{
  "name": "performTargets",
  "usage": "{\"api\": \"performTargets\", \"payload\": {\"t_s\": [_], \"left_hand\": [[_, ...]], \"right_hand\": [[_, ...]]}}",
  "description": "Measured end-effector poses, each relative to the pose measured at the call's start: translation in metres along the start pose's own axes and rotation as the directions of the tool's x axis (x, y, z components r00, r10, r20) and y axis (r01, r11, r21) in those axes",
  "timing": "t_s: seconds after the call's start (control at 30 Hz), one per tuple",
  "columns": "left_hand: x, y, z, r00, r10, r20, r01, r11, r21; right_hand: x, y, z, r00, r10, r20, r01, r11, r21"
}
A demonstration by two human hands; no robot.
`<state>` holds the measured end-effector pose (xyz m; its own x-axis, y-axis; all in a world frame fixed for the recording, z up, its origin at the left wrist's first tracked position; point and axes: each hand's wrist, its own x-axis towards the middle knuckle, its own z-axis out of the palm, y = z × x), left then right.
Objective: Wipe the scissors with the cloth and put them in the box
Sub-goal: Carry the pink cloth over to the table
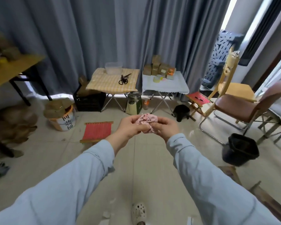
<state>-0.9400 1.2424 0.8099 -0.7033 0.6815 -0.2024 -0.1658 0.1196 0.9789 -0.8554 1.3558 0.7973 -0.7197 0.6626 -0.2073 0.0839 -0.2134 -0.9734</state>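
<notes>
Fingers of the left hand (pixel 129 128) and right hand (pixel 164 127) curl around a bunched pink cloth (pixel 146 121), held between them above the tiled floor. Farther off, black-handled scissors (pixel 124 79) lie on a yellow checked folding table (pixel 102 84), a clear plastic box (pixel 113 67) just behind them.
</notes>
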Motion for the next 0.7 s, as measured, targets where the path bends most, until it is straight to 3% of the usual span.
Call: {"api": "performTargets", "payload": {"t_s": [0.13,0.37,0.7], "left_hand": [[0.108,0.021,-0.011,1.0,-0.005,-0.011,0.004,0.996,-0.091],[0.258,0.064,-0.014,1.0,-0.003,-0.019,0.002,0.997,-0.075],[0.467,0.097,-0.03,0.976,0.011,-0.217,-0.024,0.998,-0.06]], "right_hand": [[0.106,-0.029,0.007,0.999,0.01,-0.03,-0.012,0.999,-0.045],[0.259,-0.075,0.01,1.0,0.002,-0.009,-0.003,0.997,-0.078],[0.491,-0.106,0.032,0.989,-0.008,0.148,0.028,0.991,-0.135]]}}
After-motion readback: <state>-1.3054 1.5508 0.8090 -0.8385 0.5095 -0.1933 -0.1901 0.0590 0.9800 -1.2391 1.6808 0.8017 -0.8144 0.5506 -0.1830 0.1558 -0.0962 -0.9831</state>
